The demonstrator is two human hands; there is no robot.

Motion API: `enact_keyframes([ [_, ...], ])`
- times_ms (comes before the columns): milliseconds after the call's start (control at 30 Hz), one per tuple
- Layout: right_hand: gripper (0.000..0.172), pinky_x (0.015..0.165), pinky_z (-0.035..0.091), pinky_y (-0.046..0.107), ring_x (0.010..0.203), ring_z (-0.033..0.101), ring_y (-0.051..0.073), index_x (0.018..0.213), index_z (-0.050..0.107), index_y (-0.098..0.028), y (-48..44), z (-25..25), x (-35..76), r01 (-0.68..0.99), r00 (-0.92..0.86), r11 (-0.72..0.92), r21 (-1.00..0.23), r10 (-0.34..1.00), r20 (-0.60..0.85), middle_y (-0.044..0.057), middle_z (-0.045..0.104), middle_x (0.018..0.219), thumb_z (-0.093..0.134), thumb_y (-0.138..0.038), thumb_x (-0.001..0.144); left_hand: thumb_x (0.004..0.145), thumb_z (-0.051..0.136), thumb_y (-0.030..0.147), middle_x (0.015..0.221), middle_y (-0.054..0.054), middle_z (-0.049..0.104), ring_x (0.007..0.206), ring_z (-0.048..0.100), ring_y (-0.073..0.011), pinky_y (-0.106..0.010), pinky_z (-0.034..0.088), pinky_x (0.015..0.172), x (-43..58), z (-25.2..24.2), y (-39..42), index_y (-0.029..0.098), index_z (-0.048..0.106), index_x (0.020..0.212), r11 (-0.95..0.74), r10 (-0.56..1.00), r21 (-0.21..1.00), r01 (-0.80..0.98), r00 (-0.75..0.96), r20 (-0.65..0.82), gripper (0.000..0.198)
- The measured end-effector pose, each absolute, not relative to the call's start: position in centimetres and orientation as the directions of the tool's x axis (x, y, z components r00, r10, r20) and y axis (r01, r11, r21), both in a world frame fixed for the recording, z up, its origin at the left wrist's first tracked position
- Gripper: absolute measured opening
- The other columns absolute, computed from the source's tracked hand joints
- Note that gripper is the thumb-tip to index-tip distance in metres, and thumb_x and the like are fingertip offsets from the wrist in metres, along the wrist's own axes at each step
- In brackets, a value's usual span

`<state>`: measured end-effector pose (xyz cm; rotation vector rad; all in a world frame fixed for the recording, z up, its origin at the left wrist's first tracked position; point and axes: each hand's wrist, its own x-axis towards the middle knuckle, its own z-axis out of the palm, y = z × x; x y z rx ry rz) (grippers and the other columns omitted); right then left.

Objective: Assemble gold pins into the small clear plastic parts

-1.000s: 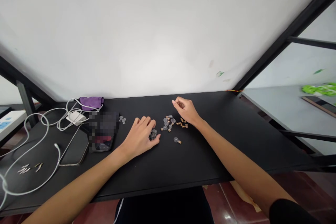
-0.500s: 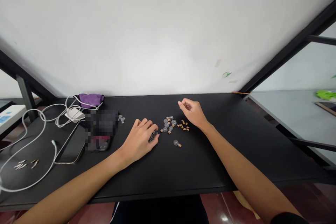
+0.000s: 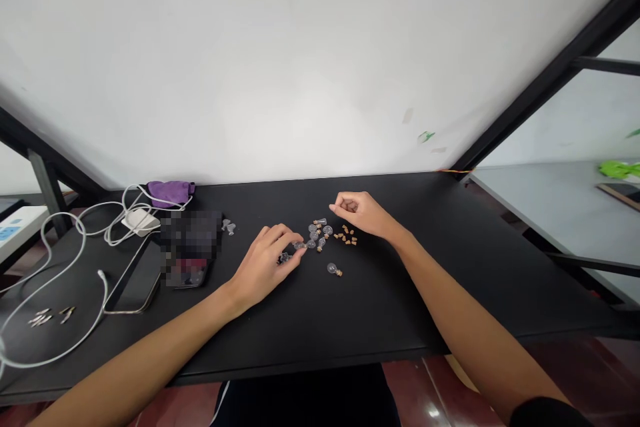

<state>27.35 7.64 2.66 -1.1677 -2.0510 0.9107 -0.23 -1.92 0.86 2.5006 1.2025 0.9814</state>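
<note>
My left hand (image 3: 267,255) pinches a small clear glass bottle (image 3: 299,245) between thumb and fingertips, just above the black table. Under its palm lie more clear bottles (image 3: 285,257), partly hidden by the fingers. To the right of these fingertips is a cluster of tiny corked glass bottles (image 3: 321,242). One corked round bottle (image 3: 333,269) lies apart, nearer the front edge. Loose corks (image 3: 349,240) are scattered just below my right hand (image 3: 361,212). That hand hovers with its fingers curled and thumb closed in; whatever it holds, if anything, cannot be made out.
On the left of the black table (image 3: 400,320) lie a phone (image 3: 134,278), a pixelated dark device (image 3: 193,273), a white charger (image 3: 140,221) with its cable, and a purple cloth (image 3: 170,193). Two clear pieces (image 3: 229,227) and small metal bits (image 3: 41,317) lie nearby. A white wall (image 3: 300,80) stands behind.
My left hand has gone from covering the pile of clear bottles to pinching one by its fingertips. My right hand has shifted slightly left, still curled. The view has shifted a little.
</note>
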Motion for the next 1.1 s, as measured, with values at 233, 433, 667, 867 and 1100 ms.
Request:
enact_keyframes([
  [233,0.039,0.042,0.033,0.024,0.033,0.043,0.008,0.079,0.069,-0.018,5.7,5.9,27.5,0.647,-0.715,0.227,-0.728,0.511,-0.477,-0.005,0.059,0.049,0.079,-0.055,0.077,0.101,0.061,0.026,0.105,-0.003,0.064,0.084,0.058,-0.0150,-0.032,0.049,0.083,0.0,0.8,-2.0,0.024,0.062,0.112,-0.656,0.746,0.516,0.550,0.372,0.552,0.011],
  [433,0.031,0.050,0.044,0.023,0.031,0.046,0.008,0.078,0.069,-0.018,4.4,5.9,25.6,0.673,-0.715,0.276,-0.686,0.482,-0.507,-0.005,0.061,0.048,0.074,-0.048,0.083,0.100,0.057,0.019,0.109,-0.006,0.063,0.101,0.065,-0.0172,-0.032,0.055,0.090,0.3,0.5,-2.0,0.024,0.061,0.112,-0.696,0.711,0.539,0.474,0.355,0.607,0.013],
  [667,0.038,0.040,0.033,0.023,0.031,0.042,0.008,0.087,0.071,-0.019,5.0,5.7,26.2,0.642,-0.688,0.239,-0.728,0.599,-0.410,-0.004,0.061,0.050,0.066,-0.056,0.089,0.099,0.056,0.014,0.114,-0.007,0.062,0.106,0.065,-0.0175,-0.032,0.055,0.094,0.3,0.4,-1.8,0.024,0.061,0.113,-0.694,0.715,0.551,0.464,0.353,0.604,0.017],
  [867,0.039,0.052,0.039,0.024,0.047,0.052,0.012,0.081,0.066,-0.019,6.5,4.8,27.9,0.595,-0.605,0.302,-0.745,0.778,-0.167,-0.004,0.059,0.051,0.072,-0.057,0.083,0.100,0.053,0.014,0.114,-0.008,0.062,0.106,0.065,-0.0184,-0.034,0.056,0.094,0.3,0.3,-2.0,0.024,0.060,0.113,-0.697,0.713,0.552,0.459,0.355,0.605,0.018],
  [1100,0.033,0.054,0.043,0.026,0.048,0.055,0.014,0.084,0.067,-0.019,6.8,3.8,27.9,0.639,-0.615,0.303,-0.707,0.753,-0.234,-0.004,0.059,0.050,0.075,-0.051,0.081,0.099,0.053,0.010,0.115,-0.007,0.063,0.109,0.064,-0.0177,-0.034,0.053,0.096,0.2,0.5,-2.2,0.024,0.061,0.114,-0.696,0.713,0.558,0.452,0.343,0.611,0.022],
])
